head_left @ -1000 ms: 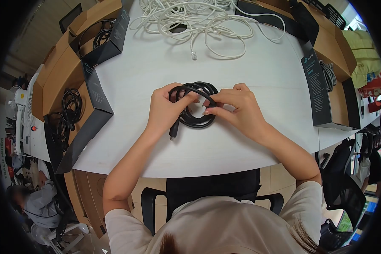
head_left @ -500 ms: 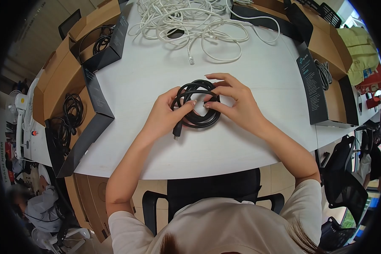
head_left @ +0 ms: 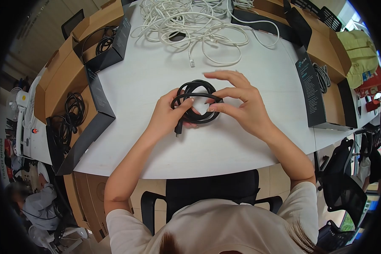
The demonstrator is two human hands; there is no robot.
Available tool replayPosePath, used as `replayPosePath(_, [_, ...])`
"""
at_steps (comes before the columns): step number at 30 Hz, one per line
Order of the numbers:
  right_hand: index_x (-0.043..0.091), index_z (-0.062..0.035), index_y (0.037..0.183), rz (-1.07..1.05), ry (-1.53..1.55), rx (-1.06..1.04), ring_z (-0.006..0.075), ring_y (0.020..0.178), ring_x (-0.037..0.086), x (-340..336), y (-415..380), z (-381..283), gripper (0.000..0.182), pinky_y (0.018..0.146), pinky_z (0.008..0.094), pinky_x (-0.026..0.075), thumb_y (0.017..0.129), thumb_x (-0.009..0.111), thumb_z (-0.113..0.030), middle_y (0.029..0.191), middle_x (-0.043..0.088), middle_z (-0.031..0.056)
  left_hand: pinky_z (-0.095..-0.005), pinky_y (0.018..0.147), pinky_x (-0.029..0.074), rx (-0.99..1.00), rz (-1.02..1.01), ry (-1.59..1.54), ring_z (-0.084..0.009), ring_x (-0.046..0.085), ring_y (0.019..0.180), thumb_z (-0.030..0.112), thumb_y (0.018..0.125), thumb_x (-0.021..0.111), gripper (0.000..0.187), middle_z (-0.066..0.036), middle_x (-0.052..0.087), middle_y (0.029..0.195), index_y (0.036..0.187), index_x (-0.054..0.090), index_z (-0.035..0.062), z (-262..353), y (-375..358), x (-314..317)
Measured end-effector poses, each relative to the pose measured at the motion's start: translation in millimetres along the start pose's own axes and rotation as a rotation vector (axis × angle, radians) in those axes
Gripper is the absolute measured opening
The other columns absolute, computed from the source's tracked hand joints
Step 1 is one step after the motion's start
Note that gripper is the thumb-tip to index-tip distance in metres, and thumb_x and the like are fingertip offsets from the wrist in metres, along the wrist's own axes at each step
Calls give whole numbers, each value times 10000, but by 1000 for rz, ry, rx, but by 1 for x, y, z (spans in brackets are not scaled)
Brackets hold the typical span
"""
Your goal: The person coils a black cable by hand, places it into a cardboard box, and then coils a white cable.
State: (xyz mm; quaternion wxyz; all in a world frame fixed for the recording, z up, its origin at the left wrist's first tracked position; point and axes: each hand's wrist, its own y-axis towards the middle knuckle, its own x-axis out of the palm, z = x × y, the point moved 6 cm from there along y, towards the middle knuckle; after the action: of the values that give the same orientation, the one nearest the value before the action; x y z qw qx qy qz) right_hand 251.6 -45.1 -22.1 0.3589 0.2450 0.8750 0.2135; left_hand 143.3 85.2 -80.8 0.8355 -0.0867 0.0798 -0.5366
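Observation:
A black cable (head_left: 201, 120) is wound in a round coil over the middle of the white table (head_left: 156, 163). My left hand (head_left: 167, 112) grips the coil's left side, thumb on top and some fingertips showing below it. One plug (head_left: 178, 128) hangs down beside this hand. On the right side, my right hand (head_left: 243, 106) pinches the cable between thumb and fingers, with its upper fingers stretched out. Beyond the coil lies a tangled heap of white cables (head_left: 190, 25), with a clear connector near its front.
Open boxes with black cables stand at the left (head_left: 93, 127) and back left (head_left: 114, 53). Another box (head_left: 313, 101) at the right holds a grey cable. A black chair (head_left: 211, 190) is at the near edge. A person (head_left: 40, 207) is at the lower left.
My right hand's upper fingers have lifted and spread farther from the coil. The coil has turned slightly in my hands, and its hanging plug has shifted a little up and to the right.

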Motion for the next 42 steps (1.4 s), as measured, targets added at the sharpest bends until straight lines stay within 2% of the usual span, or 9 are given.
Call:
replayPosePath(7, [689,-14,843,-20,119,277,114,575,478,-2,-1,5,143,519,262,374,724,725,-84,715,565,56,-288,593,574,217,137,-97,-182,664,712,75,913,481,144,-145,658,814,1005,457,-34,-1,3,-1])
replayPosePath(8, [675,11,836,35,68,175,119,504,463,-4,1,2,132,471,254,365,747,708,-80,629,546,62,-285,597,573,205,147,-93,-180,663,717,73,914,480,142,-145,659,816,1005,452,-33,-1,3,-1])
replayPosePath(12, [657,36,824,166,11,220,97,477,486,-18,3,14,109,451,243,379,783,668,-65,617,562,61,-290,633,572,222,133,13,-193,662,761,103,931,468,167,-161,658,864,1034,430,-23,3,3,2])
replayPosePath(16, [645,51,867,179,331,454,58,429,493,-16,0,19,141,382,188,373,845,613,-84,630,581,44,-278,634,559,254,67,-28,-207,663,780,124,941,461,154,-185,656,893,1008,422,-9,3,1,11])
replayPosePath(24, [636,66,887,172,570,583,76,538,590,1,-6,35,219,486,188,511,844,646,-149,680,613,70,-260,644,572,250,68,-134,-197,669,779,86,931,448,159,-183,644,933,1016,403,-41,9,-3,11])
replayPosePath(33, [643,43,873,239,469,435,97,638,632,6,-9,27,143,555,195,529,794,688,-67,699,647,78,-265,678,567,251,147,-211,-227,663,837,77,916,489,165,-157,614,999,1034,409,-7,9,-6,12])
replayPosePath(37, [649,23,864,278,350,380,83,586,608,5,-7,33,143,520,188,486,785,700,-85,659,641,62,-289,740,556,100,87,-303,-218,651,881,59,901,520,141,-151,607,1006,982,412,20,-8,-4,14])
replayPosePath(40, [648,10,842,286,283,376,73,550,583,6,-5,34,132,495,185,454,780,705,-91,631,632,52,-327,847,523,65,37,-284,-262,624,986,111,928,490,98,-195,585,1119,943,401,71,-9,-7,22])
replayPosePath(42, [642,3,816,283,289,421,68,540,569,6,-4,30,123,494,185,444,778,707,-94,616,624,45,-300,813,533,100,59,-339,-224,622,974,68,909,511,123,-169,591,1059,951,398,45,-5,-8,22])
